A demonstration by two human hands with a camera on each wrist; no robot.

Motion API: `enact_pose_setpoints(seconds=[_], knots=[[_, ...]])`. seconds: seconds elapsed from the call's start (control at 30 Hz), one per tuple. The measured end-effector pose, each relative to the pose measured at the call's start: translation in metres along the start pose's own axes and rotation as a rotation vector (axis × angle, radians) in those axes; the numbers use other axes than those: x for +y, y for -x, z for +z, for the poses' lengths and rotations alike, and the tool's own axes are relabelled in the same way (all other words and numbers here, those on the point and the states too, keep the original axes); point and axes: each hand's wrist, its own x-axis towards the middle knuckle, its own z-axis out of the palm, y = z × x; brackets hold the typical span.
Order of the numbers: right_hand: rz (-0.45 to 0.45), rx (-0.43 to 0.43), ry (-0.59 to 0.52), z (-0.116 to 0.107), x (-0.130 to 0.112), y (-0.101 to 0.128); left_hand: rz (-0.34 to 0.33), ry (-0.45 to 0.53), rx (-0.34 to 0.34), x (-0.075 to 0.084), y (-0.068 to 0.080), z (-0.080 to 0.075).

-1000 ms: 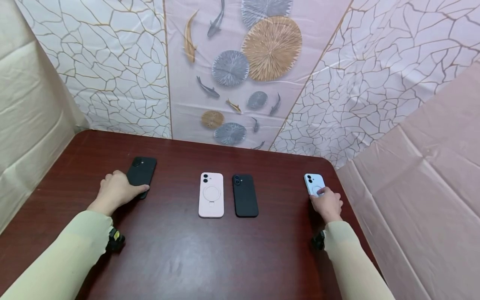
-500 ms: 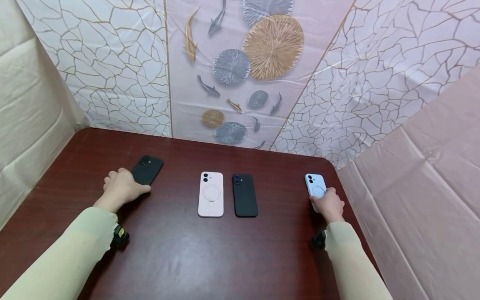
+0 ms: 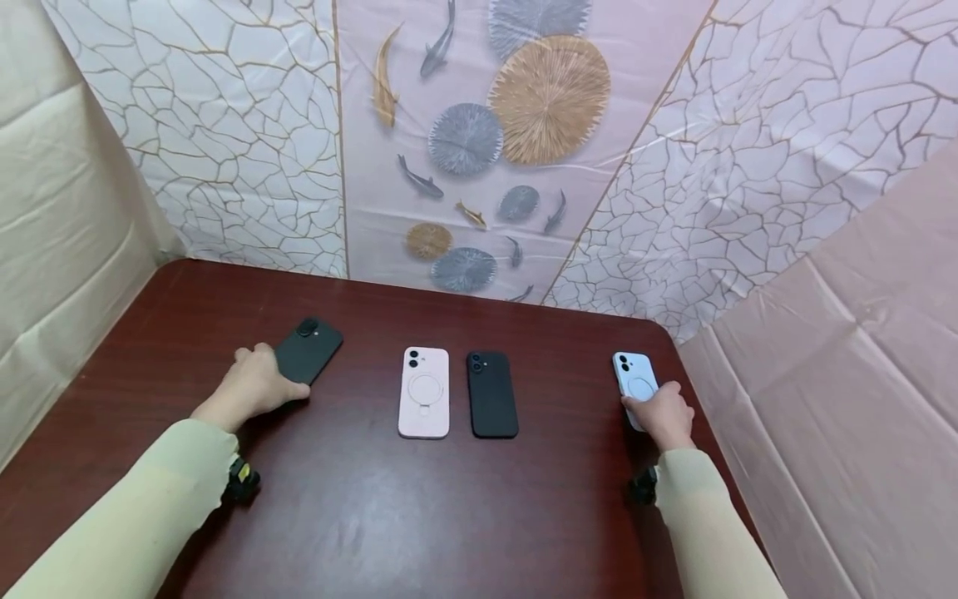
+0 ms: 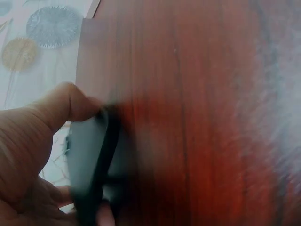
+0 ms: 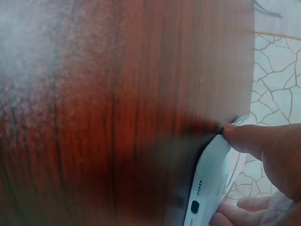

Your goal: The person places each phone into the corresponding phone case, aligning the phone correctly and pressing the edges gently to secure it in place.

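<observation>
At the left of the head view, my left hand [image 3: 254,384] grips a dark phone [image 3: 313,348] by its sides near the lower end. Its camera end points away and to the right. In the left wrist view the thumb [image 4: 70,106] presses one edge of this phone, blurred there, with fingertips at the opposite edge. On the right, my right hand [image 3: 664,414] holds a light blue phone [image 3: 633,371] with a ring on its back. The right wrist view shows the thumb [image 5: 247,137] on its near edge and fingers around the far side, with the charging port end facing the camera.
Between the hands, a pale pink phone [image 3: 424,423] with a ring and a black phone [image 3: 494,406] lie side by side, backs up, on the dark red wooden table [image 3: 419,516]. A patterned cloth [image 3: 554,249] hangs along the table's back edge.
My left hand has moved to the right with the dark phone, whose camera end has swung rightward. The right hand has shifted slightly, and more of the light blue phone's ring shows.
</observation>
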Motion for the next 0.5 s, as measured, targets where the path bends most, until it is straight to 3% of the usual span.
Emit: enact_pose_setpoints(seconds=[0.3,0.5], knots=[[0.005,-0.015,0.033,-0.0003,0.0032,-0.0011,0.021,0.037,-0.031,-0.0004,0.0005,0.0003],[0.030,0.051,-0.045,0.0062,0.0018,-0.0022,0.056,0.103,-0.032,-0.0037,0.0041,-0.0022]])
